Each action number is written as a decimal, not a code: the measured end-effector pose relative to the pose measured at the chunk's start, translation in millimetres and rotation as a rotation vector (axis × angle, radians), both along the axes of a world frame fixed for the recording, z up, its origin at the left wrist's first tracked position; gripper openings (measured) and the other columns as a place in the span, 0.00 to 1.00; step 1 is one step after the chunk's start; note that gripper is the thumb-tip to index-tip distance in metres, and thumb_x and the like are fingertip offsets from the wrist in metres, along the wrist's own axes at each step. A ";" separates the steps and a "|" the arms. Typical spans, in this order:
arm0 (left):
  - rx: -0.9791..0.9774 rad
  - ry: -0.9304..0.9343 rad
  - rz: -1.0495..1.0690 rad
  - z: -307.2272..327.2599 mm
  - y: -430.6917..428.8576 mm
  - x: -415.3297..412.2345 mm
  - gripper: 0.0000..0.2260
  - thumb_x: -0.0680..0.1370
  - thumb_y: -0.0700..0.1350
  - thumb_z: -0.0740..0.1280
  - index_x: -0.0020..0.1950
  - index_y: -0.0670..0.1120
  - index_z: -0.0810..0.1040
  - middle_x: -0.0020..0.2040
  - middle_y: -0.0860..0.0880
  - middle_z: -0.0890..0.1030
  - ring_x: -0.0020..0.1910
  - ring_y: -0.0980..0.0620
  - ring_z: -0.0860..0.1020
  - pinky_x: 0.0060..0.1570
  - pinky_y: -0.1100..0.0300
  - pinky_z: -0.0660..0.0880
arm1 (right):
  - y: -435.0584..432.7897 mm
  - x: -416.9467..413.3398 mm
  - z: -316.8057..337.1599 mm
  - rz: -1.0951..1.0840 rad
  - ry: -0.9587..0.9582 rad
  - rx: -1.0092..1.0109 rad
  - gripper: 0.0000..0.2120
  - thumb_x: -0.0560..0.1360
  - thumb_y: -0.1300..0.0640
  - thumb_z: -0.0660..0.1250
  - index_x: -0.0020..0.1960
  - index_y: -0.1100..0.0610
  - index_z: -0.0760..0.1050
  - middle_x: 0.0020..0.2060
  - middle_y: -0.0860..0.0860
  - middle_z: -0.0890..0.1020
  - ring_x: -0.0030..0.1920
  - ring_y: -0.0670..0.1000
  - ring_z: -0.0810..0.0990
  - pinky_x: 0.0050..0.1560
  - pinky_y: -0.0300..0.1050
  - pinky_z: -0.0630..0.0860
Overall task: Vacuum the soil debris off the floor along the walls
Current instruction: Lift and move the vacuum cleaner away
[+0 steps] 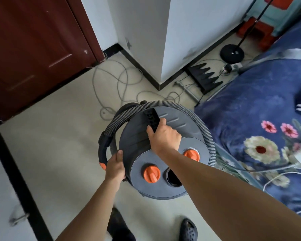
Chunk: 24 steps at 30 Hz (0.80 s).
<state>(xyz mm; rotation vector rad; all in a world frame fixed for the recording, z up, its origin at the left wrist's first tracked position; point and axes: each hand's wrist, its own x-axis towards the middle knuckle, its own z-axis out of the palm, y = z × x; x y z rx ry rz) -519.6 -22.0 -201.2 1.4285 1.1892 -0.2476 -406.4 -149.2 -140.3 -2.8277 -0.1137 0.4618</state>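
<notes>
A round grey canister vacuum (141,141) with two orange knobs (151,173) and a dark port stands on the pale floor in front of me. My right hand (163,136) is closed around the black carry handle (151,117) on its lid. A ribbed grey hose (195,115) coils around the canister's rim. My left hand (115,166) grips the curved black hose end with its orange tip (103,165) at the canister's left side. No soil debris is plain to see on the floor.
A grey power cord (118,80) lies in loops by the white wall corner (161,73) with black skirting. A dark red door (33,49) is at the left, a blue flowered bed (261,136) at the right. A lamp base (232,52) and black rack (205,77) stand beyond.
</notes>
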 end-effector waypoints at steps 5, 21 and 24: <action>0.145 -0.002 -0.189 7.6 50.2 60.6 0.19 0.83 0.53 0.54 0.64 0.43 0.76 0.56 0.45 0.78 0.60 0.41 0.75 0.61 0.50 0.72 | 41.0 39.1 2.5 -0.194 0.025 0.003 0.19 0.80 0.41 0.55 0.56 0.57 0.66 0.46 0.55 0.82 0.48 0.60 0.80 0.40 0.48 0.64; 0.032 0.100 -0.475 7.5 154.7 193.5 0.25 0.74 0.69 0.59 0.55 0.50 0.79 0.57 0.45 0.81 0.57 0.41 0.78 0.60 0.43 0.74 | 98.2 134.6 -6.5 -0.666 0.231 0.179 0.21 0.75 0.37 0.60 0.52 0.55 0.66 0.42 0.52 0.76 0.47 0.58 0.77 0.44 0.49 0.69; -0.047 0.250 -0.282 17.0 140.5 168.9 0.24 0.77 0.67 0.57 0.57 0.48 0.75 0.56 0.44 0.80 0.52 0.42 0.77 0.51 0.46 0.76 | 90.6 143.4 -11.4 -0.771 0.357 0.465 0.19 0.69 0.40 0.67 0.48 0.55 0.74 0.36 0.50 0.82 0.38 0.55 0.82 0.42 0.52 0.79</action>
